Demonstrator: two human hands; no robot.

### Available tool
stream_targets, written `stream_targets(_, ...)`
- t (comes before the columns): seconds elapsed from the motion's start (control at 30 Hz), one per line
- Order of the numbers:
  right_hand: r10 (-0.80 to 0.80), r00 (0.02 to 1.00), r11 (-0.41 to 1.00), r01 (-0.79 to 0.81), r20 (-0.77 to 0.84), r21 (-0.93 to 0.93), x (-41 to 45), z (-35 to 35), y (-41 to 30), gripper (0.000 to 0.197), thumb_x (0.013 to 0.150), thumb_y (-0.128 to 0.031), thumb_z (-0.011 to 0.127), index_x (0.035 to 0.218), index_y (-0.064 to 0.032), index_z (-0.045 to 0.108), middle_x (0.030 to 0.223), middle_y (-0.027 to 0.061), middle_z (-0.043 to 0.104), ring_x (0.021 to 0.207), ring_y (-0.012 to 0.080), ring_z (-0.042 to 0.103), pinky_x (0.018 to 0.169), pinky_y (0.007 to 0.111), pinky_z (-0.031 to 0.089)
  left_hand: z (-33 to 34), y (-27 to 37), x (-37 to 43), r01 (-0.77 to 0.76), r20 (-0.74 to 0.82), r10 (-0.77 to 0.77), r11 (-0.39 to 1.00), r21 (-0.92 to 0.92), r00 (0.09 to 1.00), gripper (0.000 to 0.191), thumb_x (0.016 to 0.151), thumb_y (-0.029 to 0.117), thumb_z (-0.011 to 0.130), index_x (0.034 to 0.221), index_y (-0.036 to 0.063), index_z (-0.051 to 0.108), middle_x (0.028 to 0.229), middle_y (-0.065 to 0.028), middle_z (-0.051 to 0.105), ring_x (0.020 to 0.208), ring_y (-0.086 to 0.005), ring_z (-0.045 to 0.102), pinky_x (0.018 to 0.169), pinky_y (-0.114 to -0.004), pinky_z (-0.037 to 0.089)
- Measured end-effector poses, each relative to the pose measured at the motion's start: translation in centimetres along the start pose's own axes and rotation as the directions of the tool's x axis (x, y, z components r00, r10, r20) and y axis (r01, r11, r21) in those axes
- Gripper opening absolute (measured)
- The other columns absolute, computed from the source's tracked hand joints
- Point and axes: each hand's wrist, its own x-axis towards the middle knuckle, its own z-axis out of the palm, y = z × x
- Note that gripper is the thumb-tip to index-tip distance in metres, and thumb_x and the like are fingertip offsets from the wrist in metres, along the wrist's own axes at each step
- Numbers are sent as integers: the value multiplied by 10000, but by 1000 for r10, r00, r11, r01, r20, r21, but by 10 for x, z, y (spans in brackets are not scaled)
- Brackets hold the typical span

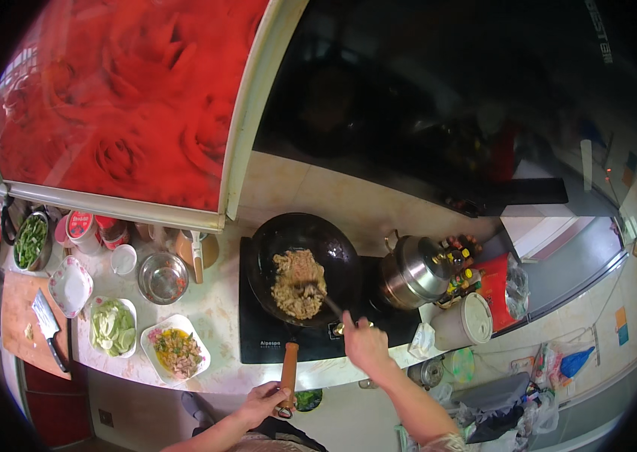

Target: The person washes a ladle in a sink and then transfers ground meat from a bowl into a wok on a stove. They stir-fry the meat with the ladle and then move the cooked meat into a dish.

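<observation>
A black wok (344, 271) stands on the left side of a black cooktop (262, 353), with pale, crumbly food (296, 277) in its bottom. My left hand (266, 402) holds the wok's brown handle near its end. My right hand (365, 342) grips a long-handled metal utensil (334, 308) whose head rests in the food; the head is partly blurred, so its exact kind is unclear. Near the worktop's front edge, left of the cooktop, a square bowl (176, 350) contains cooked meat and chopped vegetables. Another bowl (113, 327) beside it holds sliced green vegetables.
A lidded steel pot (415, 271) stands right of the wok, before seasoning bottles (465, 277) and a white bucket (476, 319). At the left, a cleaver (46, 319) lies on a wooden cutting board (16, 294). A dark range hood (409, 113) and red cabinet door (126, 101) overhang the counter.
</observation>
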Motion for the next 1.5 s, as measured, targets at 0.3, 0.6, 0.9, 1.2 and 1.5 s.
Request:
stream_targets(0.3, 49, 999, 974, -47, -3, 219, 24, 18, -19, 389, 881, -224, 540, 1243, -86, 529, 816, 185, 611, 611, 371, 622, 544, 475, 510, 0, 2, -4, -38, 10, 38, 999, -6, 999, 320, 955, 240, 539, 1189, 23, 507, 1001, -95, 638, 814, -200, 648, 644, -318, 558)
stream_targets(0.6, -17, 986, 994, -2, 167, 108, -38, -44, -2, 361, 871, -213, 535, 1203, -72, 529, 790, 192, 606, 581, 382, 613, 499, 484, 499, 2, 3, -1, -8, -1, 8, 999, 45, 1000, 304, 953, 238, 544, 1166, 23, 513, 977, -92, 638, 820, -203, 656, 623, -330, 559)
stream_targets(0.9, 204, 975, 969, -214, 88, 121, 58, -17, 76, 254, 880, -230, 490, 856, -20, 632, 790, 233, 652, 777, 393, 652, 685, 499, 527, 3, 10, -10, -49, -39, 51, 997, 52, 998, 320, 947, 263, 555, 1169, 34, 524, 973, -81, 639, 808, -196, 657, 619, -321, 554)
stream_targets(1.2, 97, 895, 839, -308, 435, 448, 117, 32, 68, 367, 917, -387, 532, 855, -36, 618, 691, 132, 614, 593, 243, 606, 498, 371, 465, 7, 2, -6, -71, -8, 71, 997, 35, 997, 321, 947, 261, 554, 1171, 33, 523, 964, -70, 636, 808, -169, 645, 612, -298, 546)
stream_targets(1.5, 122, 922, 980, -54, 367, -190, 96, -72, 78, 343, 908, -339, 538, 948, -29, 679, 940, 197, 671, 942, 343, 645, 827, 429, 509, 1, 0, -4, -63, -14, 64, 996, 60, 998, 335, 937, 288, 571, 1153, 36, 530, 947, -59, 634, 792, -155, 644, 581, -277, 534)
